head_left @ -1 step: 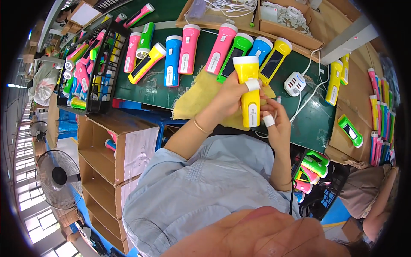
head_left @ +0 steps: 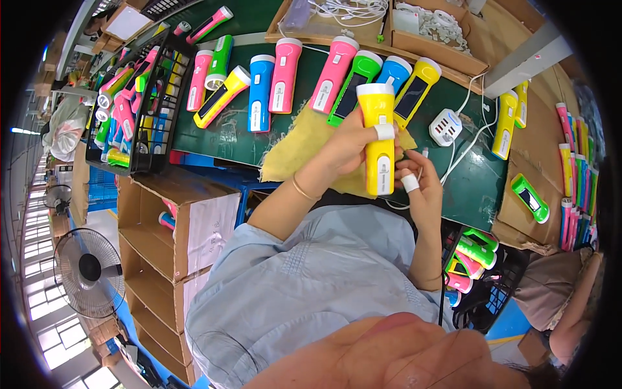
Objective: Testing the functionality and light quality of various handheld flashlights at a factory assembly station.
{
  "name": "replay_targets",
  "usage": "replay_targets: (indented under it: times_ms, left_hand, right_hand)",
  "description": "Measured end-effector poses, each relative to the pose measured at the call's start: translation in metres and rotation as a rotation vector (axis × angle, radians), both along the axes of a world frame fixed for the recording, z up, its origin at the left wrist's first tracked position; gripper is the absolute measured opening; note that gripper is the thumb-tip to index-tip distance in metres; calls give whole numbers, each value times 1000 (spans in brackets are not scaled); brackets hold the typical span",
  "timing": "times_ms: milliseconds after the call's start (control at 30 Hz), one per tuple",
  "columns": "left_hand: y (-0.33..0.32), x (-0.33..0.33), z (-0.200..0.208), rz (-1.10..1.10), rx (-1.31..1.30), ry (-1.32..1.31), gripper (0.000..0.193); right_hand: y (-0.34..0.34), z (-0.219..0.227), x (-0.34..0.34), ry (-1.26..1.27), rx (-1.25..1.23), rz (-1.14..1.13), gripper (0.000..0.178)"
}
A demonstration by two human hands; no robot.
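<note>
A yellow flashlight (head_left: pixel 379 146) with a white head is upright in my left hand (head_left: pixel 346 146), whose fingers are wrapped round its body. White tape is on the thumb of that hand. Just right of the flashlight's lower half, my right hand (head_left: pixel 422 185) is closed with bent fingers round a thin white cable (head_left: pixel 420 174); a small plug end shows above the fingers. One right finger also wears white tape. Under the hands lies a yellow cloth (head_left: pixel 295 152). A white multi-port USB charger (head_left: pixel 445 127) sits on the green table (head_left: pixel 473 194) to the right.
Pink, green, blue and yellow flashlights (head_left: pixel 286 74) stand in a row behind the cloth. At the left is a black basket (head_left: pixel 159 117) full of flashlights. A metal post (head_left: pixel 531 61) rises at the right; a green flashlight (head_left: pixel 530 198) lies on cardboard. Cardboard compartments (head_left: pixel 152 240) stand lower left.
My right hand has shifted slightly right, away from the flashlight. The flashlight in my left hand has moved only a little.
</note>
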State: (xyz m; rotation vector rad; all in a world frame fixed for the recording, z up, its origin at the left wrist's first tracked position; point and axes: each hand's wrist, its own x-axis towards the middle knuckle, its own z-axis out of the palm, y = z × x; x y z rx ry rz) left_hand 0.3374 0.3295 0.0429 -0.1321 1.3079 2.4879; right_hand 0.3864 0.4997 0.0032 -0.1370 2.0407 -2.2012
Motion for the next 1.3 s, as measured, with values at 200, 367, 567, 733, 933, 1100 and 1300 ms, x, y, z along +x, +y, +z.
replay_targets:
  times_ms: [200,367,567,733,933,1100,1300]
  left_hand:
    - [8,-13,12,-105,284,-120,29]
    - [7,-22,8,-159,333,-184,29]
    - [1,-42,15,-45,-57,78,41]
    - [-12,-67,43,506,-1028,610,64]
    - [-25,-83,16,383,-539,528,47]
    - [-35,-41,8,-168,494,10,28]
    - [0,-18,-9,197,-418,451,31]
  right_hand:
    - [11,9,6,-46,-15,-30,31]
    - [5,13,10,-80,-7,-114,35]
    - [9,29,-2,-128,-75,-5,32]
    - [16,32,-16,-59,-128,78,25]
    - [4,27,-21,23,-6,-98,17]
    - [-9,36,-44,245,90,-35,12]
    - [-27,56,-48,902,758,-54,19]
